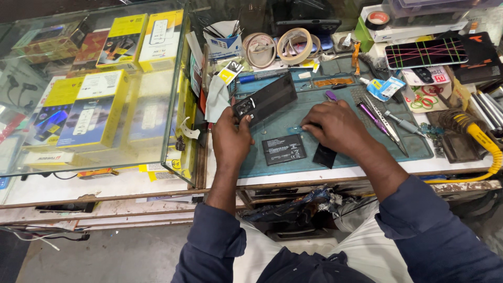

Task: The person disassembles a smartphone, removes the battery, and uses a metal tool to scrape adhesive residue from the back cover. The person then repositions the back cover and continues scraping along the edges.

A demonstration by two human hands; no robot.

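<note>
We hold the opened phone (265, 98) and press something small on the mat (335, 152).
Left hand (230, 137) clasps the phone's end; right hand (335, 126) lies flat, grasping nothing we can see; battery (284, 149) lies between them, next needing a careful pinch.

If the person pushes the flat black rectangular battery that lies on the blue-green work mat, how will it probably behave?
The flat black rectangular battery lies flat on the blue-green work mat, so it would probably slide, not roll or tip. It looks thin, so it may bend under pressure and is probably fragile. Its low edges offer little grip; the right hand nearby might struggle to lift it.
</note>
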